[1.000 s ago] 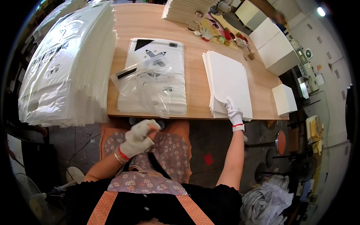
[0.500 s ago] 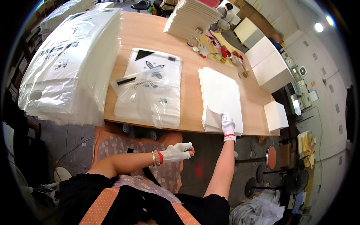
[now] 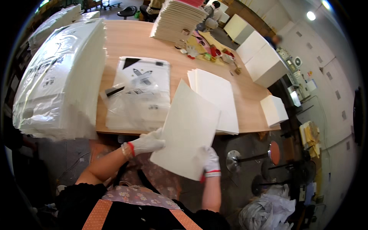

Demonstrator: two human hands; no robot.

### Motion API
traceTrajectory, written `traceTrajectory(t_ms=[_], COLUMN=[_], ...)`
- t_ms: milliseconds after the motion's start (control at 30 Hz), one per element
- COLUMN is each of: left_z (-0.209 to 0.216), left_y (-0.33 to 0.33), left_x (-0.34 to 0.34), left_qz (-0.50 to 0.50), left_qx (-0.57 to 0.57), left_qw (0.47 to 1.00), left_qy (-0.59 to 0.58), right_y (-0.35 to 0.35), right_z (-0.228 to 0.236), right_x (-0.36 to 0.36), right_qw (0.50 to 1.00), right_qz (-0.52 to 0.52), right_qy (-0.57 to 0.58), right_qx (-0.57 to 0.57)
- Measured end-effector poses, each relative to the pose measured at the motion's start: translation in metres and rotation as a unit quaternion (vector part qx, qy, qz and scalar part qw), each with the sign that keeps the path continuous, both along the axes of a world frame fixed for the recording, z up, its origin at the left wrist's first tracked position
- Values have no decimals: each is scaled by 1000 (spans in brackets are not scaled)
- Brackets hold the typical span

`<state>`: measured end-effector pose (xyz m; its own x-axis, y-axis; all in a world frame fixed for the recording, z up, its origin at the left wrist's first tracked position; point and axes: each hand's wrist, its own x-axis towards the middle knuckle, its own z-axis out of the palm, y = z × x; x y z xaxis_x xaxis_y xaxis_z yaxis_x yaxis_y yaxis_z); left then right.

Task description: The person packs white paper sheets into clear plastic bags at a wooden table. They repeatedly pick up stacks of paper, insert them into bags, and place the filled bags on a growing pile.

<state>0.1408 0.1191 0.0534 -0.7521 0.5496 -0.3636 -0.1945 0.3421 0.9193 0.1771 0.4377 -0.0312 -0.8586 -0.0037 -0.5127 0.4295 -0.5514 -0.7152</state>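
A large white sheet of paper [image 3: 188, 132] is held tilted over the table's front edge, between my two gloved hands. My left hand [image 3: 149, 141], in a white knitted glove, is closed on its lower left edge. On the lower right edge is my right hand [image 3: 211, 161], also gloved, a little blurred, with its fingers partly behind the sheet. Behind the held sheet lies a pile of white sheets [image 3: 220, 96], partly covered by it. To the left, a flat pile of clear printed plastic bags [image 3: 153, 92] carries a crossed-pencil drawing, with a loose bag crumpled on top.
A tall stack of plastic-wrapped bags [image 3: 57, 80] fills the table's left side. Toward the back of the wooden table [image 3: 128, 38] stand a high paper stack [image 3: 176, 21] and small clutter [image 3: 211, 51]. A white block [image 3: 274, 110] sits at the right corner. Other people are farther back.
My right hand has lifted a sheet off the white pile and brought it left and nearer to me. My left hand has moved up and taken its left edge.
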Motion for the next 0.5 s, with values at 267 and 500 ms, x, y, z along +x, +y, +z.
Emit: traceTrajectory(t_ms=[267,500], left_z=[-86,33], left_y=[21,-98], left_x=[90,-10], left_qz=[75,397], left_qx=[-224,-169], left_qw=[815,659], left_qy=[530,616], right_y=[-150,-133], right_z=[-39,7], right_x=[28,34], right_qw=[912,936], right_qz=[73,7], right_qy=[209,240], right_qx=[346,257])
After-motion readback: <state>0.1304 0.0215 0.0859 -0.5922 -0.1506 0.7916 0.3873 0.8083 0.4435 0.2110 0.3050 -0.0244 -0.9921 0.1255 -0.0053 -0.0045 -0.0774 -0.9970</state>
